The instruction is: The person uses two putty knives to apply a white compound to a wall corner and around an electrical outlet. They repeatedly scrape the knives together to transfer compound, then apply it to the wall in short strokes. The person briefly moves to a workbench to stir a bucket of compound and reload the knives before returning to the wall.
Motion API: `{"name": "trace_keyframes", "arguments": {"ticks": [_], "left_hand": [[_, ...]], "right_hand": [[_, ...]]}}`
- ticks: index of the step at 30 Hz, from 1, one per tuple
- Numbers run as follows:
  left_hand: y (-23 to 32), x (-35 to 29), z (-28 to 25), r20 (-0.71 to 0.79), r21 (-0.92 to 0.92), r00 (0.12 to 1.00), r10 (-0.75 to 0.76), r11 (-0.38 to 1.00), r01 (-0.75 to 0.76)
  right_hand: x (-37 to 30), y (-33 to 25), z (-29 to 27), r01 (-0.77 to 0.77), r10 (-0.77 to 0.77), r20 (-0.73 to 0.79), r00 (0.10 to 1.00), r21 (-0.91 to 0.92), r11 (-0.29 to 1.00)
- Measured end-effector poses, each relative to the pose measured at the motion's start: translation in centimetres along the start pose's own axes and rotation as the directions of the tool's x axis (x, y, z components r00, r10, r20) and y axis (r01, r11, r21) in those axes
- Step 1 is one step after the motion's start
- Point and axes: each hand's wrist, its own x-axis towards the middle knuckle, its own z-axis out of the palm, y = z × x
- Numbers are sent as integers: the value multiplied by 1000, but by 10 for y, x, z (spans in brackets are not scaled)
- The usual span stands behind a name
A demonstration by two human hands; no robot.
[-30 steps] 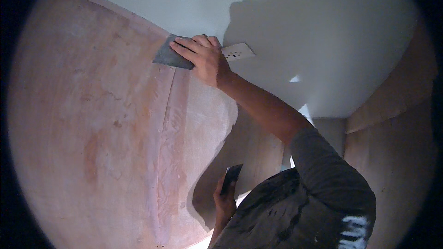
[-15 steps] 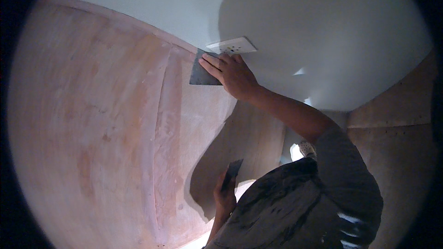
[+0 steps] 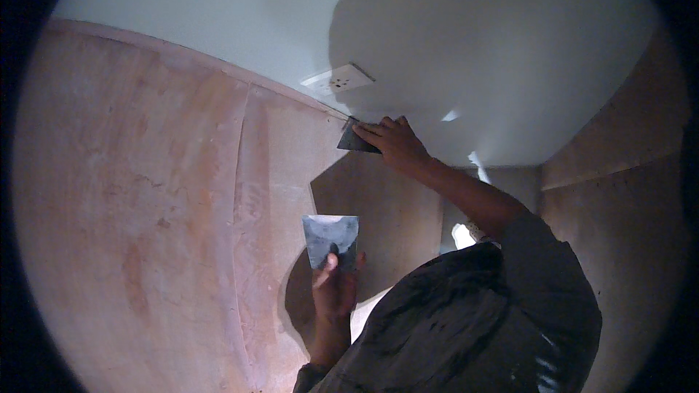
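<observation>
Right hand [image 3: 399, 147] pinches a dark scraper blade [image 3: 357, 140] where the pinkish panel [image 3: 160, 175] meets the pale wall [image 3: 211, 11], near a white socket plate [image 3: 338, 81]. Left hand [image 3: 333, 295], lower, pinches a second, grey blade [image 3: 331, 235], thumb on its face, broad edge up, well apart from the first.

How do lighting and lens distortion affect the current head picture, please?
In the head view, the corners are black and the pale surface bows along its edge; a broad shadow falls across it; the bright scraper in the left hand catches light; the dark scraper in the right hand looks dim.
</observation>
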Motion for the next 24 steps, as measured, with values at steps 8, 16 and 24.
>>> {"name": "trace_keyframes", "arguments": {"ticks": [8,16,24], "left_hand": [[16,29,32,46,-26,999,-25,999,26],[28,19,44,149,-66,984,101,994,-92],[31,29,20,159,66,983,92,992,-104]], "right_hand": [[-56,-85,-95,15,447,-215,868,912,410],[-64,-121,-106,247,249,-390,886,854,457],[-45,-103,-105,87,-68,-64,996,890,447]]}}
